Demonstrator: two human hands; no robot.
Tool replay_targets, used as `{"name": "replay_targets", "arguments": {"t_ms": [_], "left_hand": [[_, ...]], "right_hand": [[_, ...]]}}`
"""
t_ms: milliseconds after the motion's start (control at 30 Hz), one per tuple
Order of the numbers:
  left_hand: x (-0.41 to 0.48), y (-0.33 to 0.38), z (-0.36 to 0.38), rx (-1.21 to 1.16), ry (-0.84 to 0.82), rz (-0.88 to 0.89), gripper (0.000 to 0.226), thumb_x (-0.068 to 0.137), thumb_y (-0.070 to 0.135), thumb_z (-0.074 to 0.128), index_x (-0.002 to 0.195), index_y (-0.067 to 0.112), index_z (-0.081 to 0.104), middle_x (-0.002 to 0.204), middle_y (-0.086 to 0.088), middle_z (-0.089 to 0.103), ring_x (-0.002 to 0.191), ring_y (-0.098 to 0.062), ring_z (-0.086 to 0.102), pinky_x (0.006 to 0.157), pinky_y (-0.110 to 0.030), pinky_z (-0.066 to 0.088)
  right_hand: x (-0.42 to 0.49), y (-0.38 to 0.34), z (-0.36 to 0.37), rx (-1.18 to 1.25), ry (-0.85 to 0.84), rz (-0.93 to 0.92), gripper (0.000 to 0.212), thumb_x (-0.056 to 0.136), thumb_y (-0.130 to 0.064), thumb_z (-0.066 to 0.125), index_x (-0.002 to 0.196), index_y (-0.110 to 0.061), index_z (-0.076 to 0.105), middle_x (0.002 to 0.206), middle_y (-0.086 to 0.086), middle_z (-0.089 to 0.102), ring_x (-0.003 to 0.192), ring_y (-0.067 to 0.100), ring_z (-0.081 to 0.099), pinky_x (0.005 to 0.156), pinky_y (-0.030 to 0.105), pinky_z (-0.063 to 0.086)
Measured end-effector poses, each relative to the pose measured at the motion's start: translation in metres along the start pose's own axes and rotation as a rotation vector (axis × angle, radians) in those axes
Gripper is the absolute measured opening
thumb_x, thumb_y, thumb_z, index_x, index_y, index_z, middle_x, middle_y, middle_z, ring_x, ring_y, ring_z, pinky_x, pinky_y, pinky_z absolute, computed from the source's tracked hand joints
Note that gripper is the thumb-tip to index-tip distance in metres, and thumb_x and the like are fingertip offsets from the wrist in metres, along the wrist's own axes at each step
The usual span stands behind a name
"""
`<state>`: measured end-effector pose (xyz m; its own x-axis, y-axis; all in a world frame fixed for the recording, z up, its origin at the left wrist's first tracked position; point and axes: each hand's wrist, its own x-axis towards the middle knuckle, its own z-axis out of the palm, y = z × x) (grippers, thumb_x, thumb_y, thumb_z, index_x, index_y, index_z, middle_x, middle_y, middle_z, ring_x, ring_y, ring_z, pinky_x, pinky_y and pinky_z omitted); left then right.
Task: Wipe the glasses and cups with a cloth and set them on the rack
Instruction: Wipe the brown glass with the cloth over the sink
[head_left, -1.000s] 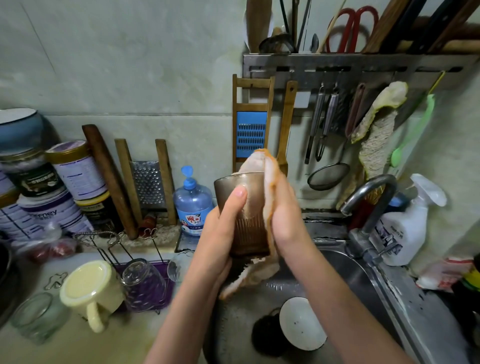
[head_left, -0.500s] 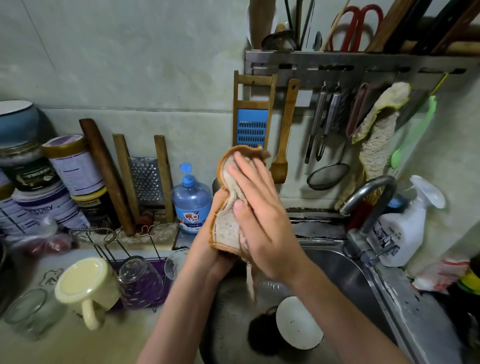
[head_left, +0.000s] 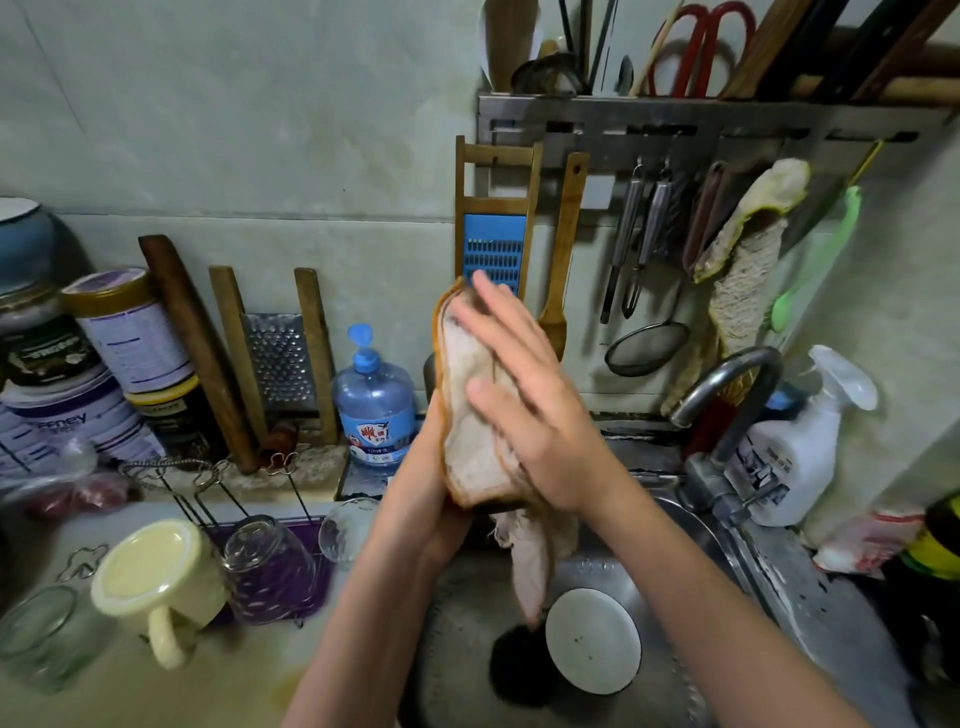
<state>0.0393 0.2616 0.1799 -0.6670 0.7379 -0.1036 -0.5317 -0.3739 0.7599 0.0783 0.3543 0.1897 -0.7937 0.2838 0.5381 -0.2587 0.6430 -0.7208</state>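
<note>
**Cloth going over a covered vessel above the sink**

Right at the front, down in the steel sink, a white bowl is lying just beside a dark cup. The loose tail of the cloth is dangling over the pair.

Out left on the surface, a clear tumbler is sitting at the near edge. Just past it a cream mug is standing bottom-up with its handle pointing this way. An upturned clear glass is resting next to it on the purple tray of the wire rack. A second clear glass is sitting at the tray's far right corner.

Now the action, up over the sink. Both hands are coming together with the cloth sandwiched between them. The left hand is gripping the hidden vessel from below and from the left. Only a dark sliver of the vessel is peeking past the cloth's edge, so cup or glass, I cannot tell. The right hand is pressing flat on the cloth, fingers straight and spread, a touch blurred.

Behind them, a blue soap bottle is standing against the wall, and a metal grater is leaning to its left. The tap is arching over on the right, with a white spray bottle beside it. Farthest back, a blue slicer and a strainer are hanging under the utensil rail.
</note>
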Motion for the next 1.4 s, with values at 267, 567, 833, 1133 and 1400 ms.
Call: {"name": "replay_targets", "arguments": {"t_ms": [267,567,833,1133,1400], "left_hand": [[0.014,-0.003,-0.014,0.244,0.102,0.065,0.052,0.079,0.051,0.069,0.111,0.011,0.07,0.106,-0.006,0.075,0.099,-0.018,0.07,0.086,-0.031,0.055],[0.015,-0.002,-0.015,0.249,0.001,0.086,0.061,0.068,0.047,0.07,0.115,0.009,0.067,0.106,-0.008,0.073,0.089,-0.015,0.071,0.076,-0.027,0.06],[0.021,-0.007,-0.02,0.345,0.07,0.168,0.059,0.071,0.053,0.072,0.111,0.01,0.069,0.104,-0.007,0.075,0.101,-0.019,0.07,0.087,-0.03,0.055],[0.022,-0.006,-0.016,0.488,0.106,0.239,0.059,0.073,0.054,0.07,0.116,0.013,0.066,0.107,-0.002,0.074,0.103,-0.016,0.069,0.089,-0.031,0.054],[0.01,-0.003,0.003,0.45,0.118,0.218,0.088,0.073,0.072,0.061,0.128,0.004,0.06,0.125,-0.019,0.065,0.125,-0.032,0.056,0.109,-0.047,0.039]], "right_hand": [[-0.022,0.002,0.028,0.406,0.192,0.439,0.07,0.092,-0.059,0.033,0.152,-0.024,0.022,0.154,-0.005,0.035,0.14,0.003,0.032,0.119,0.034,0.024],[-0.002,0.011,0.019,0.674,0.277,0.433,0.057,0.097,-0.053,0.038,0.136,-0.014,0.05,0.136,0.002,0.056,0.127,0.009,0.05,0.113,0.03,0.034],[-0.009,0.002,0.02,0.816,0.306,0.694,0.042,0.104,-0.037,0.035,0.099,-0.007,0.063,0.079,0.003,0.071,0.075,0.01,0.071,0.068,0.019,0.053],[-0.005,0.016,0.028,0.438,0.378,0.497,0.047,0.098,-0.045,0.033,0.121,-0.013,0.058,0.12,0.008,0.064,0.119,0.019,0.057,0.104,0.032,0.041],[0.0,0.012,0.015,0.724,0.307,0.691,0.054,0.099,-0.05,0.036,0.093,-0.011,0.073,0.089,0.003,0.075,0.082,0.009,0.071,0.078,0.023,0.057]]}}
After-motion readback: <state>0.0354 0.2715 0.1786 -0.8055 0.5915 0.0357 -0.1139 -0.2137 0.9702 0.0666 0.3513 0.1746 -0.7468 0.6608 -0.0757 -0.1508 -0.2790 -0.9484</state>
